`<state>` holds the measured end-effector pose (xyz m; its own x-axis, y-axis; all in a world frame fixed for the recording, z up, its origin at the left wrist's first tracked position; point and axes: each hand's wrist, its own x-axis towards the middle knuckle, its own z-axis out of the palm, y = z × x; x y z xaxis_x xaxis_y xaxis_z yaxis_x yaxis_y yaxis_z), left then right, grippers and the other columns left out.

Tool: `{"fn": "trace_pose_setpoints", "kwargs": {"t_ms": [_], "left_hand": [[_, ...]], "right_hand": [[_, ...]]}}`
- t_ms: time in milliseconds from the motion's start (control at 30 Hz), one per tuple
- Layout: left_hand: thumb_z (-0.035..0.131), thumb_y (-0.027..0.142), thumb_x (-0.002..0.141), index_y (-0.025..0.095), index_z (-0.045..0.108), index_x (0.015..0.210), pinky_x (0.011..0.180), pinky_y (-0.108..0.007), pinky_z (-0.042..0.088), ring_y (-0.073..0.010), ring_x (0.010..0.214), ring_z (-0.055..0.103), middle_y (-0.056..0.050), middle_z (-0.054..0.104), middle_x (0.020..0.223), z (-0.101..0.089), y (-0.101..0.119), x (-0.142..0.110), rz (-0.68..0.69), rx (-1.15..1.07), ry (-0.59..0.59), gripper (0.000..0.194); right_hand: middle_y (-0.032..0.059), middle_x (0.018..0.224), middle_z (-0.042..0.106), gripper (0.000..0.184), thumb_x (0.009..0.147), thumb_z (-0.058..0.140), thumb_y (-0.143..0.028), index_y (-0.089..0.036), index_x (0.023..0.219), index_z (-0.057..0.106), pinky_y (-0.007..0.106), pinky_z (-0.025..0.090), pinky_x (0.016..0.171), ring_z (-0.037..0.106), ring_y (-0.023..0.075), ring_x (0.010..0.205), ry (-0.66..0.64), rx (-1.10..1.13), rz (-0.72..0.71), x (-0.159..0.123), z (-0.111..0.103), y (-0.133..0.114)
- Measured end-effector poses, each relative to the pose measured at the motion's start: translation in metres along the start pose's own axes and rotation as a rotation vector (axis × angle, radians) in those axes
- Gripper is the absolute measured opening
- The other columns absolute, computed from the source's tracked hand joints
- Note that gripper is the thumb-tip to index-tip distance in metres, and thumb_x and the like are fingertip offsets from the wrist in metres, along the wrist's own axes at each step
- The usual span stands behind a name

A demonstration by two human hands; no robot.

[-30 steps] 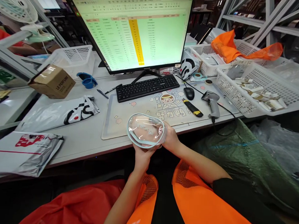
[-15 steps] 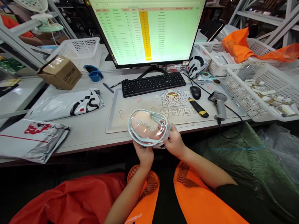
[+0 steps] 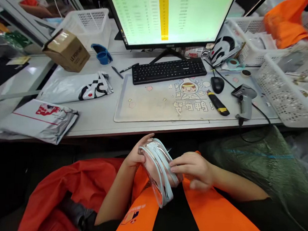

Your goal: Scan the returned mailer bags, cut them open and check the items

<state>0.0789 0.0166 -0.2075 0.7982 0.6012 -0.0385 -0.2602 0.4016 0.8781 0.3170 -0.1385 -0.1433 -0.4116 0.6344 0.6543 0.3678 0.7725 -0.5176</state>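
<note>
Left hand (image 3: 135,156) holds a pouch (image 3: 159,168) in open space before the desk edge (image 3: 105,132).

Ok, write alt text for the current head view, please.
The person's left hand holds a tilted clear pouch trimmed in pale blue, with the right hand close beside it. Beyond, the desk carries a monitor, keyboard and barcode scanner.

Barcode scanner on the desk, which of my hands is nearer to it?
Right. The right hand is below and left of the barcode scanner in the view, beside the clear pouch; the left hand is farther left, holding that pouch.
</note>
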Motion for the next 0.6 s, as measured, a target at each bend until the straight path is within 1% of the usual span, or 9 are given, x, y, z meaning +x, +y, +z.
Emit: {"fn": "trace_pose_setpoints", "kwargs": {"t_ms": [67,133,200,267,333,367,433,500,600], "left_hand": [[0.099,0.05,0.048,0.023,0.065,0.136,0.086,-0.032,0.054,-0.0258,0.097,0.07,-0.01,0.071,0.111,0.004,-0.006,0.0,-0.038,0.032,-0.063,0.098],[0.097,0.053,0.052,0.022,0.063,0.138,0.086,-0.032,0.053,-0.0257,0.099,0.068,-0.011,0.07,0.114,0.01,-0.009,0.002,-0.076,0.081,-0.134,0.097],[0.094,0.057,0.058,0.022,0.06,0.14,0.088,-0.032,0.052,-0.0264,0.103,0.067,-0.012,0.068,0.119,0.012,-0.005,0.005,-0.119,0.16,-0.202,0.096],[0.09,0.059,0.064,0.021,0.06,0.139,0.091,-0.034,0.051,-0.0277,0.109,0.065,-0.012,0.067,0.122,0.012,0.005,0.01,-0.176,0.286,-0.285,0.089],[0.087,0.056,0.069,0.019,0.061,0.132,0.091,-0.033,0.051,-0.0273,0.11,0.064,-0.011,0.066,0.121,0.012,0.018,0.017,-0.236,0.426,-0.383,0.079],[0.087,0.054,0.07,0.018,0.062,0.129,0.088,-0.032,0.052,-0.026,0.107,0.064,-0.01,0.067,0.118,0.013,0.024,0.021,-0.265,0.486,-0.433,0.074],[0.086,0.05,0.071,0.017,0.061,0.122,0.076,-0.028,0.052,-0.0223,0.094,0.065,-0.007,0.067,0.108,0.016,0.034,0.031,-0.314,0.563,-0.505,0.066],[0.088,0.047,0.067,0.016,0.062,0.113,0.069,-0.027,0.051,-0.021,0.085,0.064,-0.005,0.068,0.099,0.022,0.039,0.041,-0.331,0.618,-0.533,0.062],[0.091,0.043,0.061,0.017,0.067,0.111,0.078,-0.031,0.053,-0.0268,0.096,0.066,-0.007,0.071,0.105,0.027,0.038,0.046,-0.309,0.653,-0.505,0.061]], "right_hand": [[0.0163,0.116,0.07,0.046,0.108,0.038,-0.042,-0.01,0.13,0.062,0.037,0.056,0.087,0.067,0.0227,0.104,-0.054,-0.038,0.165,0.01,-0.009,0.001],[0.0157,0.116,0.069,0.038,0.105,0.048,-0.036,-0.01,0.128,0.064,0.04,0.053,0.089,0.063,0.0243,0.102,-0.152,-0.193,0.331,0.021,-0.014,0.003],[0.014,0.109,0.068,0.031,0.102,0.055,-0.033,-0.011,0.119,0.067,0.04,0.05,0.084,0.061,0.0251,0.096,-0.297,-0.354,0.405,0.031,-0.014,0.006],[0.0114,0.096,0.067,0.021,0.101,0.055,-0.026,-0.012,0.103,0.069,0.038,0.046,0.075,0.059,0.0242,0.086,-0.433,-0.475,0.39,0.036,-0.01,0.009],[0.011,0.09,0.064,0.02,0.101,0.05,-0.018,-0.012,0.092,0.067,0.037,0.04,0.07,0.056,0.024,0.083,-0.542,-0.568,0.345,0.04,-0.005,0.012],[0.0111,0.088,0.063,0.02,0.101,0.049,-0.015,-0.012,0.09,0.066,0.037,0.038,0.068,0.056,0.024,0.082,-0.591,-0.588,0.324,0.041,-0.002,0.014],[0.0111,0.086,0.063,0.022,0.102,0.048,-0.019,-0.011,0.091,0.065,0.036,0.036,0.066,0.056,0.0236,0.079,-0.684,-0.567,0.297,0.046,0.003,0.02],[0.0103,0.084,0.064,0.026,0.104,0.047,-0.025,-0.011,0.092,0.065,0.036,0.034,0.064,0.057,0.0227,0.076,-0.763,-0.516,0.285,0.05,0.008,0.027],[0.0085,0.081,0.066,0.026,0.103,0.048,-0.025,-0.012,0.088,0.065,0.036,0.031,0.062,0.058,0.0217,0.072,-0.83,-0.458,0.236,0.05,0.007,0.034]]}}
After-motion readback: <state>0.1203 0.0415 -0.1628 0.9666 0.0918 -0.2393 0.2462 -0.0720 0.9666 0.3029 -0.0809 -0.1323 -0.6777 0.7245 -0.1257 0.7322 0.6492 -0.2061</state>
